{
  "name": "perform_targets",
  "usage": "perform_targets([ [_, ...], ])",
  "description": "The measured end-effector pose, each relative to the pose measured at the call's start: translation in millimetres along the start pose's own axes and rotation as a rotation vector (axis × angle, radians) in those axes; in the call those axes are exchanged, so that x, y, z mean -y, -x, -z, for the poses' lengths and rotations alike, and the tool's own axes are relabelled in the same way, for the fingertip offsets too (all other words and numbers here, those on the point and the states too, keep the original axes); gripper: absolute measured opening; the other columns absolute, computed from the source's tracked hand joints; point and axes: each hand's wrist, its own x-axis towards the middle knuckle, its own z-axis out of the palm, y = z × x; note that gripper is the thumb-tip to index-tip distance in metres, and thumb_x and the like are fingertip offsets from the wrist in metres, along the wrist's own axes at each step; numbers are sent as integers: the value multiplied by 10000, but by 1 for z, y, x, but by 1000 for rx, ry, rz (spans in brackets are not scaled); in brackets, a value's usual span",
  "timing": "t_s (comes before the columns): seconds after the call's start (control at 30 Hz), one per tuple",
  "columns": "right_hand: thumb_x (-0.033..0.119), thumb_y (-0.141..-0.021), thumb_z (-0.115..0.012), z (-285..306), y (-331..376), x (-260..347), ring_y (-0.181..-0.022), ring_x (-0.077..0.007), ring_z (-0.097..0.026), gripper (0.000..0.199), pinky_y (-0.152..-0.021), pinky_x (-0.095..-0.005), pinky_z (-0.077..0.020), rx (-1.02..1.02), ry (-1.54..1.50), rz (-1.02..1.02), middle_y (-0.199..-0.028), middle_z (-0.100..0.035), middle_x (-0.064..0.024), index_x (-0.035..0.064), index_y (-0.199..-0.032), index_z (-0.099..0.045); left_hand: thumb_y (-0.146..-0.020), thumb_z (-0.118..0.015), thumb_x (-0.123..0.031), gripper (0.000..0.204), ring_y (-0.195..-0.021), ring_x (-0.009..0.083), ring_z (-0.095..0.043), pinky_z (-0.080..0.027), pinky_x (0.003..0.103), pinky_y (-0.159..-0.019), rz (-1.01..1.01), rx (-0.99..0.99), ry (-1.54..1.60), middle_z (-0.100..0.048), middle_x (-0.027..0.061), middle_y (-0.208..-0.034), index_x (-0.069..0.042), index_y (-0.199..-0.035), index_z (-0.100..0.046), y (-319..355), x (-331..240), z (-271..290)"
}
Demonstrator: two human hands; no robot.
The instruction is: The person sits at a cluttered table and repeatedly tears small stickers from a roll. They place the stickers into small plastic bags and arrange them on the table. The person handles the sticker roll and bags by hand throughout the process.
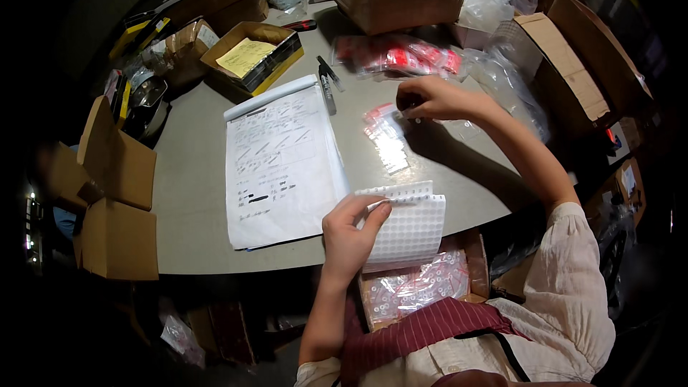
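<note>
My left hand (pixel 355 233) pinches a folded white sheet of round stickers (pixel 410 235) between thumb and fingers, at the table's near edge. My right hand (pixel 432 99) is held above the table with its fingertips closed together. A tiny pale spot shows at those fingertips, too small to name. Just left of and below that hand lie some small clear plastic bags (pixel 389 145) with red and white parts, overlapping in a short row. Farther back is a pile of red-and-clear plastic packets (pixel 401 56). Below the sticker sheet, a clear bag with small white round pieces (pixel 416 288) sits in a cardboard box.
A handwritten notepad (pixel 279 165) lies at the left-centre, with markers (pixel 327 92) beside it. Behind it stands a yellow-and-black box (pixel 272 75) holding yellow paper. A large cardboard box (pixel 394 11) stands at the back; an open carton (pixel 123 236) is at the left edge.
</note>
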Motion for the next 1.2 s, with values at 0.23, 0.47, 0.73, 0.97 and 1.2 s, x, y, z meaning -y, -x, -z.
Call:
perform_targets([
  [0.23, 67, -761, -635, -23, -24, -7, -886, -420, -666, 217, -768, -486, -515, -124, 437, -1, -922, -674, -260, -41, -949, -637, -893, -774, -106, 144, -724, 163, -638, -503, 293, -683, 3, 12, -2, -722, 101, -856, 1, -989, -764, 0, -8, 1],
  [0.47, 468, -858, -807, 24, 8, -47, -621, -191, -627, 491, -547, -360, -479, 92, 198, -478, -663, -633, -78, -14, -873, -717, -891, -728, -50, 140, -846, 148, -672, -527, 280, -761, 57, 40, 22, -736, 96, -940, 54, -983, -743, 1, -12, 4],
  [0.73, 535, -880, -772, 42, 50, -49, -665, -169, -587, 566, -610, -370, -471, 81, 318, -581, -676, -617, -59, -26, -847, -702, -904, -762, -121, 167, -745, 154, -667, -512, 288, -696, -7, 19, 15, -735, 99, -872, 8, -1010, -761, 0, -4, 2],
  [0.97, 60, -879, -733, 30, 33, -38, -850, -127, -555, 282, -758, -308, -485, 78, -130, 11, -947, -596, -28, 15, -1114, -583, -906, -762, -124, 176, -751, 144, -668, -514, 284, -699, -11, 5, 17, -742, 94, -877, 12, -1017, -763, -2, -5, -1],
  [1.2, 15, -829, -622, 13, 6, -15, -912, -226, -603, 328, -816, -368, -497, 131, 131, 149, -966, -608, -113, 12, -1151, -557, -901, -768, -128, 175, -748, 140, -647, -514, 285, -704, 39, -4, 43, -744, 88, -883, 6, -1013, -767, 1, 1, 1],
])
